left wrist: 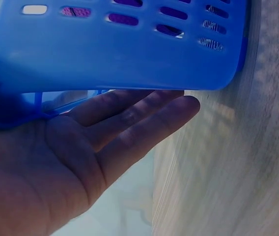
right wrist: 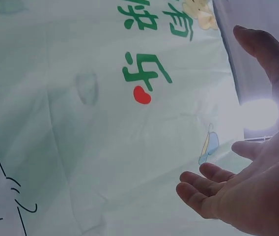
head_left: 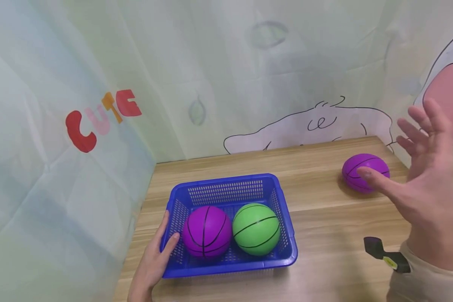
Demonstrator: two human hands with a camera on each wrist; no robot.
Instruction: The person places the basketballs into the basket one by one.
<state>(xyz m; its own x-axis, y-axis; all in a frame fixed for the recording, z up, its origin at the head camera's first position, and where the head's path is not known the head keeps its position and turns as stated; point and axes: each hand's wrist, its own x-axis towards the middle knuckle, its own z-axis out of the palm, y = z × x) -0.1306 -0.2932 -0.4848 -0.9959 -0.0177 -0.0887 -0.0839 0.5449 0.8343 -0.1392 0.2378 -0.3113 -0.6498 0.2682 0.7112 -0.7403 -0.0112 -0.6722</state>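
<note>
A blue plastic basket (head_left: pixel 232 268) with slotted walls stands on the table, holding a purple ball (head_left: pixel 207 232) at its left and a green ball (head_left: pixel 256 229) at its right. Both carry black basketball lines. At the basket's left side, my left hand (head_left: pixel 151 260) grips the rim, thumb over the inner side and fingers outside. The left wrist view shows those fingers (left wrist: pixel 134 128) extended beneath the blue edge. My right hand (head_left: pixel 430 180) is raised with spread fingers and holds nothing. Its thumb overlaps another purple ball (head_left: pixel 366 161) lying on the table at the right.
The wood-grain table (head_left: pixel 317 235) meets a printed cloth backdrop (head_left: pixel 211 63) at the back and left. Colourful letters (head_left: pixel 128 103) mark the left cloth. A black strap device (head_left: pixel 386 256) sits at my right wrist. The right wrist view catches a bright lamp (right wrist: pixel 260 114).
</note>
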